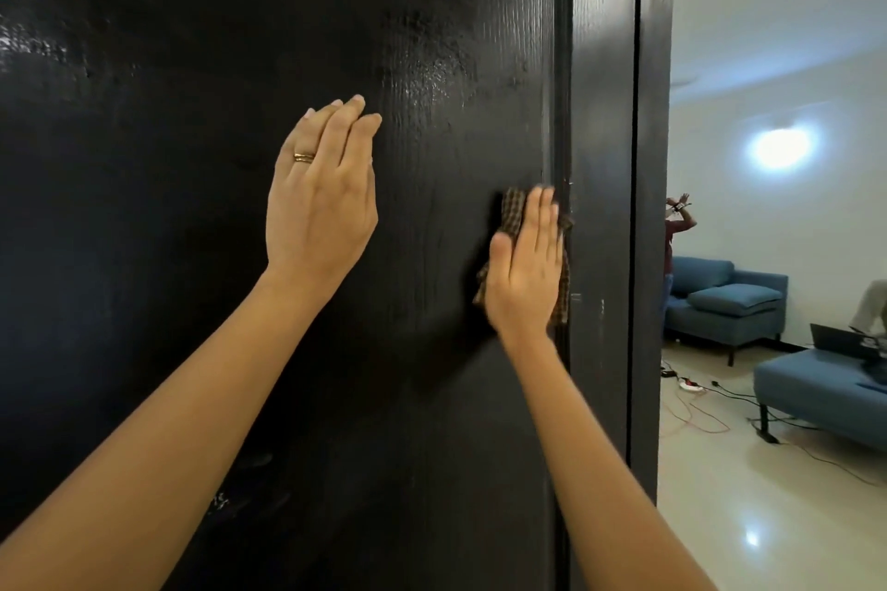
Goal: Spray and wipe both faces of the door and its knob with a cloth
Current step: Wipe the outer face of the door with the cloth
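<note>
A black wooden door (192, 254) fills most of the view, with wet sheen on its grain near the upper middle. My left hand (321, 197) lies flat on the door face, fingers together, a ring on one finger, holding nothing. My right hand (525, 269) presses a brown checked cloth (512, 211) flat against the door close to its right edge. The cloth shows above the fingers and along the hand's right side. No knob or spray bottle is in view.
The dark door edge and frame (605, 158) stand right of the cloth. Beyond them a lit room holds blue sofas (729, 302), cables on a glossy floor (705, 403), a wall lamp (780, 149) and a person (674, 226) with raised arms.
</note>
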